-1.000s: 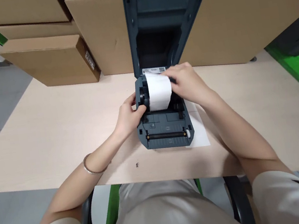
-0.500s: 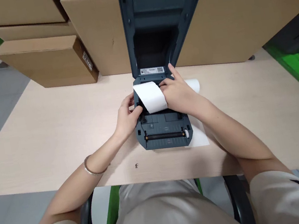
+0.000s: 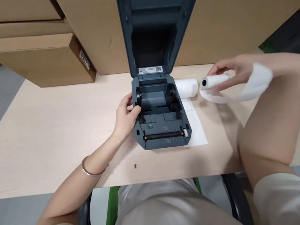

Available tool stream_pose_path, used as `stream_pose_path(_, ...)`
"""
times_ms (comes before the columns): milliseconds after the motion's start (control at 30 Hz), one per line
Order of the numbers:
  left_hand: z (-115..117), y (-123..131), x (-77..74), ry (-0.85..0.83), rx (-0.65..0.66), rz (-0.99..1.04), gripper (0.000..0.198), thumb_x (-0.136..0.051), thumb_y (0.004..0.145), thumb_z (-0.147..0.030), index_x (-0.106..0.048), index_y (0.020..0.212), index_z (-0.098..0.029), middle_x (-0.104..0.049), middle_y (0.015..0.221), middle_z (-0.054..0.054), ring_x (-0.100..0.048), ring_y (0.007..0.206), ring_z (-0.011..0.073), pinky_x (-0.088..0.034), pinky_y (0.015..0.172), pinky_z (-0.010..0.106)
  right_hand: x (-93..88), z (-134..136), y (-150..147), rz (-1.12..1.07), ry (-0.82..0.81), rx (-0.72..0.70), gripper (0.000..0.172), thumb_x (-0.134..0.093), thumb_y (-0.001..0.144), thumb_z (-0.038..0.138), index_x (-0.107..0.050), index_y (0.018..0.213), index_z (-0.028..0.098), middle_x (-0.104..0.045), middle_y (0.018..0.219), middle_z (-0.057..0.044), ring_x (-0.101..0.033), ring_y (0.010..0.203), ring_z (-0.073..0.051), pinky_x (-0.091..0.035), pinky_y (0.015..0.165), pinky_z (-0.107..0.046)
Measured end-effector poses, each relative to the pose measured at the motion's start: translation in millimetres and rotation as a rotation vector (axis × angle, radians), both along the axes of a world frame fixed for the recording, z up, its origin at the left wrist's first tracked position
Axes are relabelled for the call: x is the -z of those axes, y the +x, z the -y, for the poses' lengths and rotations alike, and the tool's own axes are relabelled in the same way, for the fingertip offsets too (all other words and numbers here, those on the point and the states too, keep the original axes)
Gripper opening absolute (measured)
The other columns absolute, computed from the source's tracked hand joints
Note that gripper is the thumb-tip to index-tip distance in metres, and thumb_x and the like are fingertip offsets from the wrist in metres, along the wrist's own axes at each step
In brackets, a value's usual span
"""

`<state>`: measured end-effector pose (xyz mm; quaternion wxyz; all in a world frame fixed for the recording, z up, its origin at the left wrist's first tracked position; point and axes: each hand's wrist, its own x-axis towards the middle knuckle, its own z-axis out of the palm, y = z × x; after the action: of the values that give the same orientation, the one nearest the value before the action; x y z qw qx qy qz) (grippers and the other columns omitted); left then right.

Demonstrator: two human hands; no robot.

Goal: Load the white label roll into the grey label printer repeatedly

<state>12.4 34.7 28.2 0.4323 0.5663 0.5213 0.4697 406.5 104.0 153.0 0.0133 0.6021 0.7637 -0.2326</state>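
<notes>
A dark label printer (image 3: 160,105) stands on the table with its lid (image 3: 157,17) raised. Its roll bay shows bare, with black roll holders (image 3: 170,93) at the sides. My left hand (image 3: 128,115) grips the printer's left edge, thumb over the rim and fingers partly hidden behind the side. To the right, my right hand (image 3: 234,71) is closed around a small white paper roll (image 3: 215,81), held above the table. A loose strip of its paper (image 3: 258,81) curls below and over the wrist.
Just right of the printer lies another white paper roll (image 3: 188,88), its unrolled sheet (image 3: 197,128) running along the printer's side. Cardboard boxes (image 3: 92,30) line the back of the table (image 3: 58,141). A small dark scrap (image 3: 135,165) lies near the front edge.
My right hand has lifted the small paper roll out of the printer's bay and carried it to the right. My left hand has stayed at the printer's left edge.
</notes>
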Motion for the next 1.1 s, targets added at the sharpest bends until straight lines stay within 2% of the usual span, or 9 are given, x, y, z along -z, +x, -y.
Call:
stream_pose_path(133,-0.6,-0.6,-0.9,-0.012,-0.014,0.015,0.068,-0.068,0.076,-0.028,-0.073,0.143,-0.017,-0.077,0.152,0.015,-0.072,0.134,0.0358,-0.067,0.106,0.051,38.6,-33.7,-4.7,0.204,-0.203,0.123,0.052,-0.088,0.071,0.046,-0.076,0.117,0.024,-0.081,0.141,-0.019,-0.075,0.128,-0.043,-0.061,0.107,-0.053)
stream_pose_path(300,-1.2,-2.6,0.0,-0.017,-0.023,0.010,0.068,-0.070,0.075,-0.031,-0.073,0.142,-0.017,-0.079,0.148,0.015,-0.072,0.131,0.0353,-0.067,0.102,0.049,66.8,-52.0,-20.8,0.229,-0.321,0.140,0.054,-0.088,0.063,0.037,-0.078,0.114,0.023,-0.083,0.135,-0.015,-0.076,0.133,-0.042,-0.060,0.119,-0.050)
stream_pose_path(400,-0.8,-1.9,-0.6,-0.007,-0.025,0.009,0.066,-0.070,0.075,-0.032,-0.074,0.139,-0.018,-0.081,0.145,0.013,-0.073,0.128,0.0341,-0.066,0.101,0.048,54.8,-43.2,-17.9,0.245,-0.283,0.188,0.079,-0.086,0.070,0.040,-0.073,0.146,0.021,-0.074,0.158,-0.019,-0.071,0.144,-0.046,-0.059,0.121,-0.055)
stream_pose_path(467,-0.3,-0.8,-1.4,-0.002,-0.035,0.012,0.066,-0.070,0.074,-0.033,-0.075,0.138,-0.017,-0.082,0.142,0.014,-0.074,0.125,0.0338,-0.066,0.100,0.048,41.7,-32.6,-18.4,0.246,-0.210,0.203,0.098,-0.085,0.078,0.047,-0.058,0.169,0.023,-0.059,0.177,-0.019,-0.062,0.156,-0.048,-0.055,0.126,-0.058)
stream_pose_path(567,0.6,0.5,-3.1,-0.001,-0.045,0.015,0.066,-0.070,0.073,-0.036,-0.076,0.136,-0.017,-0.082,0.140,0.015,-0.074,0.122,0.0333,-0.066,0.100,0.049,33.0,-20.0,-33.4,0.161,-0.078,0.061,0.113,-0.087,0.080,0.055,-0.044,0.180,0.026,-0.043,0.188,-0.016,-0.047,0.169,-0.045,-0.044,0.136,-0.057)
stream_pose_path(667,1.3,0.7,-5.3,-0.007,-0.040,0.013,0.065,-0.070,0.074,-0.035,-0.076,0.136,-0.018,-0.082,0.140,0.013,-0.073,0.124,0.0333,-0.065,0.102,0.049,43.8,-18.5,-60.5,0.080,-0.018,-0.110,0.101,-0.090,0.073,0.043,-0.058,0.167,0.026,-0.058,0.175,-0.015,-0.060,0.156,-0.042,-0.051,0.128,-0.052)
stream_pose_path(833,1.4,1.0,-7.3,-0.021,-0.034,-0.002,0.070,-0.068,0.073,-0.037,-0.074,0.139,-0.015,-0.080,0.143,0.016,-0.072,0.127,0.0351,-0.065,0.104,0.051,52.8,-22.3,-80.1,0.115,0.023,-0.116,0.073,-0.086,0.069,0.032,-0.071,0.139,0.021,-0.075,0.142,-0.015,-0.074,0.125,-0.040,-0.060,0.106,-0.049)
stream_pose_path(1000,1.9,1.6,-4.8,-0.017,-0.043,0.012,0.073,-0.069,0.073,-0.036,-0.074,0.142,-0.014,-0.078,0.149,0.018,-0.072,0.131,0.0371,-0.066,0.103,0.051,11.4,2.6,-53.8,0.096,0.028,-0.164,0.057,-0.087,0.067,0.040,-0.080,0.123,0.030,-0.081,0.128,-0.007,-0.077,0.116,-0.041,-0.062,0.093,-0.047)
stream_pose_path(1100,2.5,1.1,-2.5,-0.007,-0.040,0.021,0.068,-0.069,0.076,-0.032,-0.075,0.141,-0.016,-0.079,0.148,0.015,-0.072,0.133,0.0361,-0.067,0.104,0.050,-17.9,27.9,-36.2,0.050,0.053,-0.194,0.058,-0.089,0.070,0.045,-0.082,0.127,0.037,-0.084,0.129,-0.004,-0.080,0.109,-0.041,-0.064,0.087,-0.049)
